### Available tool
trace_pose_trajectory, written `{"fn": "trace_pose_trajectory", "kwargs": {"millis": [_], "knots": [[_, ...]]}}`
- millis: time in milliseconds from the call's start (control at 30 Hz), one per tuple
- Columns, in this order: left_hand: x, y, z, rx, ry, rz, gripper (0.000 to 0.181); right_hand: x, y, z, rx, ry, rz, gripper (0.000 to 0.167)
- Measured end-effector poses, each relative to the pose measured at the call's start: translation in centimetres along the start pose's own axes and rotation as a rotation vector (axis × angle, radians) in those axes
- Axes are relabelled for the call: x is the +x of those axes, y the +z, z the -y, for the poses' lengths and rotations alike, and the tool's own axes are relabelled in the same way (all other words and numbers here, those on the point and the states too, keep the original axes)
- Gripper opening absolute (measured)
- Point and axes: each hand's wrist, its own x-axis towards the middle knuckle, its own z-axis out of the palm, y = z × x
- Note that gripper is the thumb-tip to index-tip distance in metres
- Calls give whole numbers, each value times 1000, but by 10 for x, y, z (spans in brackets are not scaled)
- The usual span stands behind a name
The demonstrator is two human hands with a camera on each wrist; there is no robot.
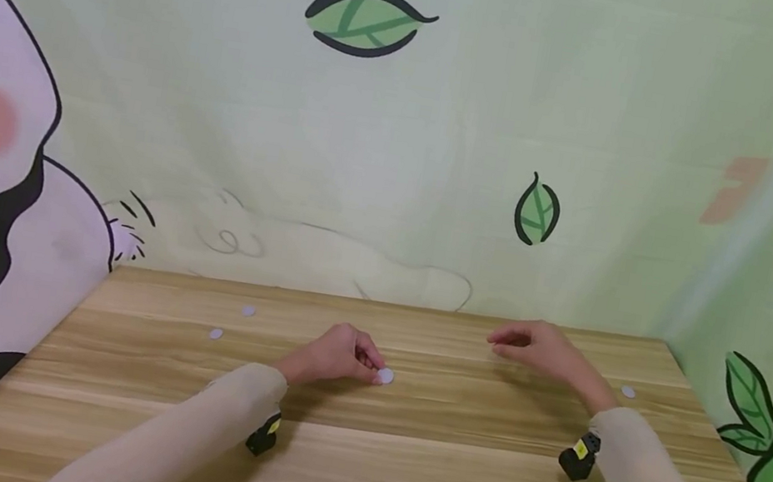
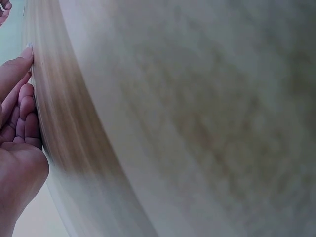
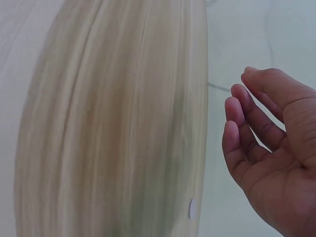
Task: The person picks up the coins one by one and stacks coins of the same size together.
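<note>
A small, flat white disc (image 1: 385, 376) is at the fingertips of my left hand (image 1: 336, 354), pinched between thumb and forefinger just over the wooden table. In the left wrist view, the thumb of the left hand (image 2: 17, 113) points along the tabletop, and the disc shows only as a thin sliver (image 2: 30, 46). My right hand (image 1: 540, 348) hovers above the table's far right part, fingers loosely bent. Nothing shows between the fingers of the right hand (image 3: 274, 140) in its wrist view. Another white disc (image 1: 628, 392) lies just right of the right wrist.
Two more white discs, one farther back (image 1: 249, 310) and one nearer (image 1: 216, 334), lie on the wooden table (image 1: 394, 478) left of the left hand. Behind the table hangs a pale green printed cloth (image 1: 401, 151) with leaves and a panda.
</note>
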Motion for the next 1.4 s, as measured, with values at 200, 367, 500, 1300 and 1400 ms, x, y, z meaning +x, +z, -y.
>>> {"fn": "trace_pose_trajectory", "kwargs": {"millis": [200,367,500,1300,1400], "knots": [[-1,-1,1,5,-4,5,13,-2,-6,-4,-25,4,-24,26],[0,-1,3,-5,1,5,13,-3,-13,-9,-36,20,-34,24],[0,-1,2,-4,4,8,13,-3,-19,-10,-52,38,-41,24],[-1,-2,1,-18,14,12,14,-16,-50,-44,-156,100,-137,21],[-1,-2,1,-17,16,13,13,-17,-51,-51,-167,107,-137,19]]}}
